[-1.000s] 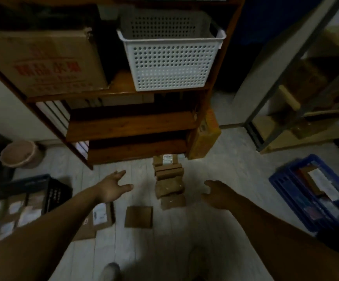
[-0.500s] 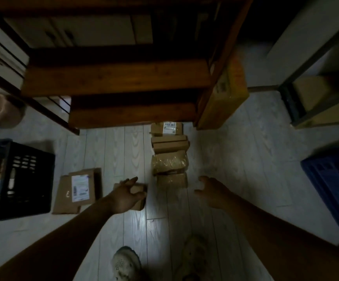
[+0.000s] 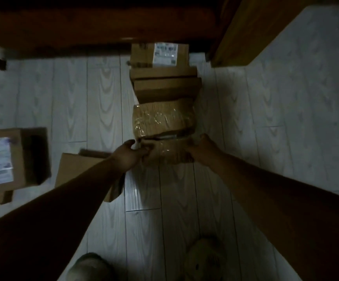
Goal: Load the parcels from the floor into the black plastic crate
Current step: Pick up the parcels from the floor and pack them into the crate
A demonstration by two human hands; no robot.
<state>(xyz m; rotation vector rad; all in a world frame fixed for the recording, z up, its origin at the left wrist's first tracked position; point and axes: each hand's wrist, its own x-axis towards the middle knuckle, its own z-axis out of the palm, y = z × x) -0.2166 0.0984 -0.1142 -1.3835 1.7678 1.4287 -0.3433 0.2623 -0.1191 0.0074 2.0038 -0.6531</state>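
Pale plank floor (image 3: 266,118) carries brown cardboard parcels (image 3: 163,116).

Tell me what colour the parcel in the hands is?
Brown and a bit shiny. The parcel shows best in the head view.

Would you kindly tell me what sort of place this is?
Probably a storeroom or parcel-sorting room: cardboard parcels, some with shipping labels, lie in a row on the plank floor by a wooden shelf unit. The left hand and right hand grip the nearest taped parcel.
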